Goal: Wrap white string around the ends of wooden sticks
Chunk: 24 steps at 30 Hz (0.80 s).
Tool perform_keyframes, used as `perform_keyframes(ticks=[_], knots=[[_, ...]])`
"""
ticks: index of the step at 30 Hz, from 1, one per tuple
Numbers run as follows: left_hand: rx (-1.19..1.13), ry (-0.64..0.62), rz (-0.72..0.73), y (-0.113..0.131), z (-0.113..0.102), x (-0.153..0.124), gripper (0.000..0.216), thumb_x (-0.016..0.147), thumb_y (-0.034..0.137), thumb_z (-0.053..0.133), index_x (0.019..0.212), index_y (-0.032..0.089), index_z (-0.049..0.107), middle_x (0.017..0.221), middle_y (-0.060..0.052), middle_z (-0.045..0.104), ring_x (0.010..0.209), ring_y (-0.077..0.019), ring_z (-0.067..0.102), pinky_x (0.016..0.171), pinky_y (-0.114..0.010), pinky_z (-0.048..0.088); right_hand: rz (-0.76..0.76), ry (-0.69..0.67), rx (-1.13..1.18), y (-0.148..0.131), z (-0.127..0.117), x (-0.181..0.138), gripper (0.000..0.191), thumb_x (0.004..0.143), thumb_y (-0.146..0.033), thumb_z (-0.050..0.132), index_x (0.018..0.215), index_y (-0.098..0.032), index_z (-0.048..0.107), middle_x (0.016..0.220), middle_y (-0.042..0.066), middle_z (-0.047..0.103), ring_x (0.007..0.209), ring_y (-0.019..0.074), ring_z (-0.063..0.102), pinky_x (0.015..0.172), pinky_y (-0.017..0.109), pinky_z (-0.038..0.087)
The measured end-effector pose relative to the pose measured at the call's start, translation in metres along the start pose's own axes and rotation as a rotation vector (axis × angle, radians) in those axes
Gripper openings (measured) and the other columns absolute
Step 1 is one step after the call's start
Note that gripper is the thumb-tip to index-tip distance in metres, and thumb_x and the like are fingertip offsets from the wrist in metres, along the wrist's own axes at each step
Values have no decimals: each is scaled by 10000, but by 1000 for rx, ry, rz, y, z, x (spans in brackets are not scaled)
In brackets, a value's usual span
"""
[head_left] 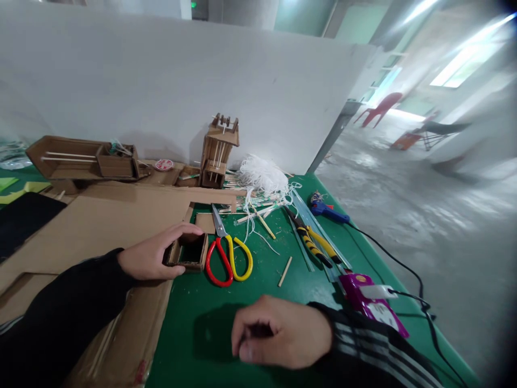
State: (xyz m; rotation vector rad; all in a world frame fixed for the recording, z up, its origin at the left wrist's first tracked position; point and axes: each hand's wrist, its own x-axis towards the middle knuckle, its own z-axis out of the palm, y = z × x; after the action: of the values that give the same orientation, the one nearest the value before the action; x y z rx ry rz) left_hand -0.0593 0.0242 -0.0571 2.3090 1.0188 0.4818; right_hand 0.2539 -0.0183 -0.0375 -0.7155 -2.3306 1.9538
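My left hand (151,256) is closed around a small open cardboard box (199,258), thumb on the near side and fingers on the far side. Green tabletop shows through the box's middle. Just right of it lie scissors (230,253) with one red and one yellow handle, blades pointing away. Nearer the front, my right hand (283,331) hovers low over the green table with its fingers curled toward the thumb. Nothing shows in its hollow. A short wooden stick (285,271) rests beyond that hand.
Large cardboard sheets (117,207) cover the left side. Cardboard constructions (220,145) stand along the white partition (181,81). White string (262,175) lies in a heap. Pliers (311,242), a blue glue gun (329,211) and a purple power strip (369,302) with cords line the right edge.
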Motion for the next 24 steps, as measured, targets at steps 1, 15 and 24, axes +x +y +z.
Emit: perform_keyframes(ticks=[1, 15, 24], knots=[[4, -5, -6, 0, 0, 0, 697, 792, 220, 644, 1400, 266, 306, 1428, -106, 408, 1327, -298, 400, 1116, -499, 339, -3, 112, -87, -2, -6, 0, 172, 905, -263, 549, 920, -139, 668, 702, -26, 562, 581, 66, 453, 537, 167, 363], [34, -33, 14, 0, -2, -2, 682, 830, 308, 630, 1423, 249, 298, 1487, -127, 348, 1391, -321, 300, 1142, -536, 266, 77, 775, -540, 35, -33, 12, 233, 959, -305, 444, 841, -198, 614, 666, -10, 581, 580, 138, 490, 558, 247, 360], [-80, -31, -19, 3, -15, -7, 560, 931, 378, 451, 1450, 315, 247, 1520, -65, 331, 1405, -316, 290, 1138, -520, 286, 68, 782, -557, 35, -34, 11, 230, 958, -297, 447, 823, -200, 606, 677, -5, 592, 586, 139, 507, 559, 245, 374]])
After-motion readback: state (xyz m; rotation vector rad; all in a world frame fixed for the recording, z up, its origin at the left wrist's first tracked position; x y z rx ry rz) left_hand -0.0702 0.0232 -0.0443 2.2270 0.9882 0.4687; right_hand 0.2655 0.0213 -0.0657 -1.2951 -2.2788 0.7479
